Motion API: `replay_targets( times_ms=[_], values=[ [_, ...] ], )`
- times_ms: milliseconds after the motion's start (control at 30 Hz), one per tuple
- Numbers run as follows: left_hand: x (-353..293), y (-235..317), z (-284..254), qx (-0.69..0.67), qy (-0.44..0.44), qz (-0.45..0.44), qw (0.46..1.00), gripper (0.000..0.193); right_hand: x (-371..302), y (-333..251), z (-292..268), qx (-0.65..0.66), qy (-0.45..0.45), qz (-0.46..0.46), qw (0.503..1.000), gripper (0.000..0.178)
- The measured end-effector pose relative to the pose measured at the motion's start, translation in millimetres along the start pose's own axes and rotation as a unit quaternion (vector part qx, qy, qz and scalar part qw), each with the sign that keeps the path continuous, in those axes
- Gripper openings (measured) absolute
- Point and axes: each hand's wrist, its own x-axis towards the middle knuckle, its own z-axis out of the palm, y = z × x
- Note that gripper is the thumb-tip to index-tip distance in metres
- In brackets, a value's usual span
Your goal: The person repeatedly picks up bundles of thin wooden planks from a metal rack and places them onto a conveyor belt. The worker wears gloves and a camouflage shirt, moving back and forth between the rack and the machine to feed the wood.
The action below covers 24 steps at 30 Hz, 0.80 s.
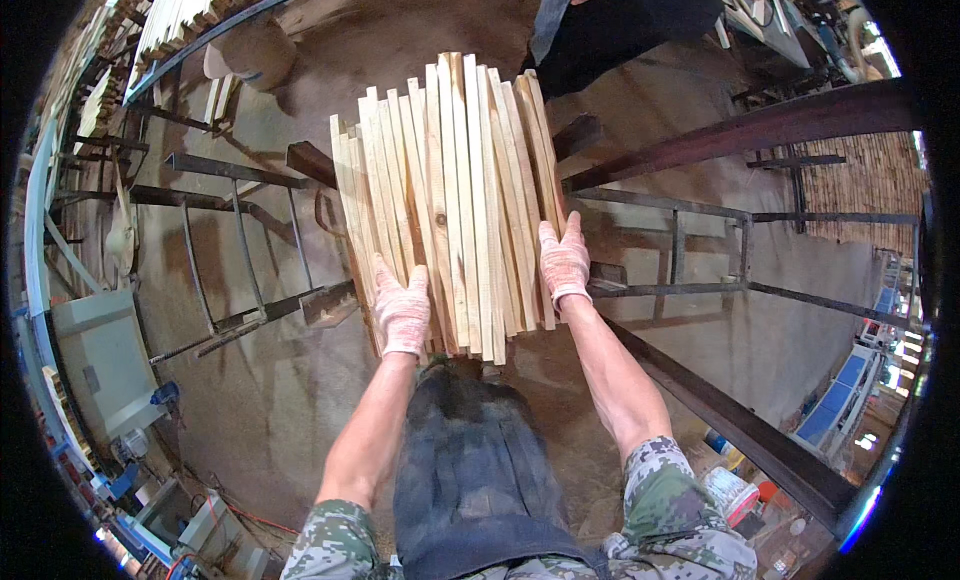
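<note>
A thick layer of pale, narrow wooden strips [461,200] lies side by side in front of me, their ends uneven at both the far and near sides. My left hand [402,312], in a pinkish-white knitted glove, grips the near left part of the bundle, with thumb and forefinger showing on top. Gloved the same way, my right hand [565,262] holds the near right edge, its thumb against the outer strips. The other fingers of both hands are partly hidden at the sides of the bundle.
Dark metal frames stand left [240,245] and right [675,245] of the bundle, and a long steel beam [740,425] slopes down at the right. More wooden strips [185,15] lie on a rack at the far left. A white bucket [730,492] stands at the lower right.
</note>
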Motion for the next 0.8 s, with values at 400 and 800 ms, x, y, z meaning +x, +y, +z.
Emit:
replay_targets(
  times_ms=[400,800],
  values=[
    [-59,-46,0,-0.046,0.012,0.011,0.999,0.097,-62,42,2,-0.019,0.002,-0.040,0.999,0.090],
    [-170,-170,-6,-0.211,-0.020,-0.196,0.957,0.045,-138,192,-42,0.125,-0.223,0.042,0.966,0.079]
  ],
)
